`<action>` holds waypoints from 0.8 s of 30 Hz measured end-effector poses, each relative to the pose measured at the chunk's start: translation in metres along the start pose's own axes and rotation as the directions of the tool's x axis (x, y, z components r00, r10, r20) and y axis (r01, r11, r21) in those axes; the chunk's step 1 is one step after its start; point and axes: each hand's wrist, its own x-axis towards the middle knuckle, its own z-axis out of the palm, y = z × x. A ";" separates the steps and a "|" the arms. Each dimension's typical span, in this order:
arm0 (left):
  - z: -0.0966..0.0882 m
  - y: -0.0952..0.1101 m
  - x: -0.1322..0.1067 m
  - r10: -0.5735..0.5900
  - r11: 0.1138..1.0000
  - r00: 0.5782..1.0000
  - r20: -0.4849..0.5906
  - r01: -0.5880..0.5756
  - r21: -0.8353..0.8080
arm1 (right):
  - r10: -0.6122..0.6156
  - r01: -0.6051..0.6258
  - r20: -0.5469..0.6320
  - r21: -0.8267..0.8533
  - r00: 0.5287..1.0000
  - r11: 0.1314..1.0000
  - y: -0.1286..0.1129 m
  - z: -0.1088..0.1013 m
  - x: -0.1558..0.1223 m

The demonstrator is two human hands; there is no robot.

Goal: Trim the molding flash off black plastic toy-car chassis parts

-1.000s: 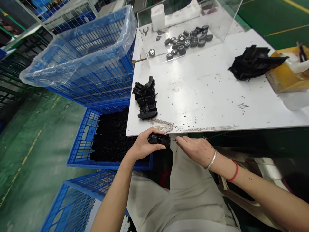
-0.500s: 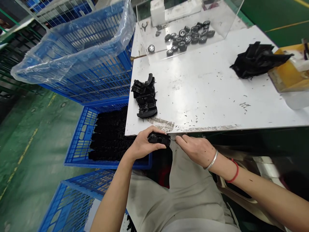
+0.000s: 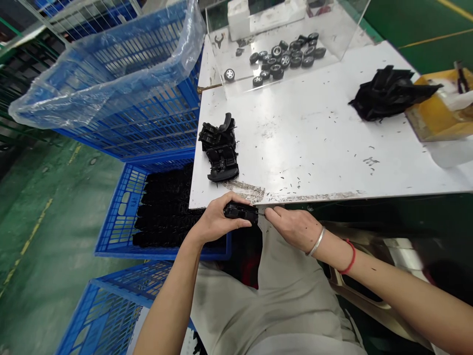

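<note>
My left hand (image 3: 216,219) is closed round a small black plastic part (image 3: 241,212), held just below the front edge of the white table (image 3: 314,133). My right hand (image 3: 291,227) is pinched on a thin tool whose tip touches the right end of that part; the tool is too small to name. Above the hands, near the table's front left corner, lie stacked black plastic parts (image 3: 219,148).
A blue crate (image 3: 121,212) of black parts stands on the floor left of my lap, beside stacked blue crates with a plastic liner (image 3: 111,69). A clear tray (image 3: 281,54) holds several small wheels. A black bag (image 3: 388,93) and a yellow box (image 3: 439,108) sit far right.
The hands stay together on the black part, shifted slightly up and left in the view. The camera has tilted a little.
</note>
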 end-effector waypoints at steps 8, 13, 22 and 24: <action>-0.001 0.000 0.001 -0.003 0.999 1.000 0.011 0.003 0.050 | 0.069 -0.072 0.160 0.008 0.985 0.997 -0.007 -0.005 0.007; 0.000 0.002 0.001 -0.020 0.999 1.000 0.018 0.019 0.046 | 0.067 -0.071 0.185 0.012 0.981 0.997 -0.010 -0.010 0.011; -0.001 0.000 0.000 -0.049 0.999 0.998 0.044 0.050 -0.017 | 0.023 -0.021 0.040 -0.039 0.999 0.999 -0.002 -0.006 -0.002; -0.001 0.001 0.000 -0.062 0.998 0.997 0.049 0.063 -0.021 | 0.008 -0.008 0.006 -0.046 1.000 0.999 -0.001 -0.004 -0.003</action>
